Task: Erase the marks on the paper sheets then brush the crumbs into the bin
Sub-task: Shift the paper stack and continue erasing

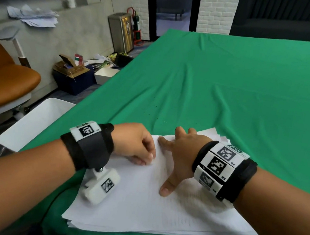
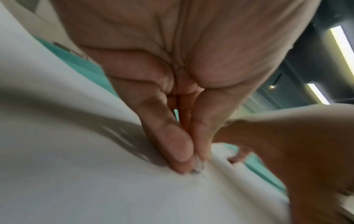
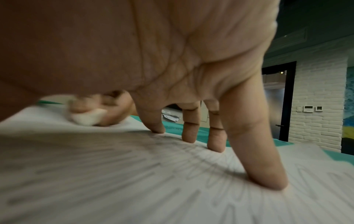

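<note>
The white bin (image 1: 36, 120) sits at the tabletop's (image 1: 234, 84) left edge. The left hand (image 1: 134, 144), band marked "L6", pinches a pale eraser (image 3: 88, 118) on the paper sheets (image 1: 138, 204); only the right wrist view shows the eraser. The right hand (image 1: 180, 156), bands "R4" and "R3", presses spread straight fingers (image 3: 258, 151) on the faintly marked stack, with crumbs (image 1: 155, 111) beyond it
</note>
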Motion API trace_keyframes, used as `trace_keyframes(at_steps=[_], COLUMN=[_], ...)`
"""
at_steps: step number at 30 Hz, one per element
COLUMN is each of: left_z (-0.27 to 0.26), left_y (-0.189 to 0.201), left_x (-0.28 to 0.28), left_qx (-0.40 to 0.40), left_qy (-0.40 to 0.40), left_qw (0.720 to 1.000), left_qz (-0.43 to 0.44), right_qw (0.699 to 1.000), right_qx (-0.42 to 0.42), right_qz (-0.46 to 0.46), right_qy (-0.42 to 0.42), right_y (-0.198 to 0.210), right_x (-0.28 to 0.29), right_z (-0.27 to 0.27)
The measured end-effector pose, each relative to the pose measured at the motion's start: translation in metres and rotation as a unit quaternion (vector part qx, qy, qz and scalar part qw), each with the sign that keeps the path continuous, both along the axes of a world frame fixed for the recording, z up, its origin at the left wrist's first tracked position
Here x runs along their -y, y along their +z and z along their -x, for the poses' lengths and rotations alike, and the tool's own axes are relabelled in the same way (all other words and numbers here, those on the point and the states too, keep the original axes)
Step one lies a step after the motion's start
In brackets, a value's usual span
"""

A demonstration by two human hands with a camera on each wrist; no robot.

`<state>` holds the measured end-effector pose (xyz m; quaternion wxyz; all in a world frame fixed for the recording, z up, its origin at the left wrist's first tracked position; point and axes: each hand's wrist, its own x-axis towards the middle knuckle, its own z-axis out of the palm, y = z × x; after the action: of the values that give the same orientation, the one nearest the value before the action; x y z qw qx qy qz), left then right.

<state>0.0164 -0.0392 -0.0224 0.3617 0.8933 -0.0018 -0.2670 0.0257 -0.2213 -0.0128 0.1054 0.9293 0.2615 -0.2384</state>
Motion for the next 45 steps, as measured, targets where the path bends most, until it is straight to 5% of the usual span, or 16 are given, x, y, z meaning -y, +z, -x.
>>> trace_keyframes(at_steps=[4,7,11,17,24,30,37,45], left_z=[-0.022,-0.009,0.012,-0.013,0.052,0.023,0.072,0.043], left_y=[-0.001,-0.004,-0.004,-0.005,-0.004,-0.003,-0.010,-0.005], left_x=[-0.002,0.000,-0.001,-0.005,0.003,0.002,0.004,0.006], left_qx=[0.063,0.062,-0.039,0.049,-0.001,0.051,-0.071,0.046], left_qy=[0.114,0.076,-0.024,0.099,-0.081,0.062,-0.049,0.055], left_qw=[0.991,0.995,0.999,0.993,0.997,0.996,0.995,0.996], left_qz=[0.009,0.013,0.009,0.038,-0.007,0.038,0.058,0.056], right_qw=[1.000,1.000,1.000,1.000,1.000,1.000,1.000,1.000], right_qx=[0.006,0.007,0.001,0.002,0.005,0.005,0.005,0.004], right_qz=[0.000,-0.001,0.004,0.005,0.009,0.013,0.013,0.026], right_qy=[0.000,0.000,-0.002,0.002,0.005,-0.002,-0.001,-0.002], right_y=[-0.001,-0.002,-0.001,-0.001,0.000,0.000,0.002,0.003], right_x=[-0.001,0.000,-0.001,-0.001,-0.001,-0.002,-0.002,-0.003], right_z=[0.001,0.000,-0.001,0.001,0.001,0.002,0.001,0.002])
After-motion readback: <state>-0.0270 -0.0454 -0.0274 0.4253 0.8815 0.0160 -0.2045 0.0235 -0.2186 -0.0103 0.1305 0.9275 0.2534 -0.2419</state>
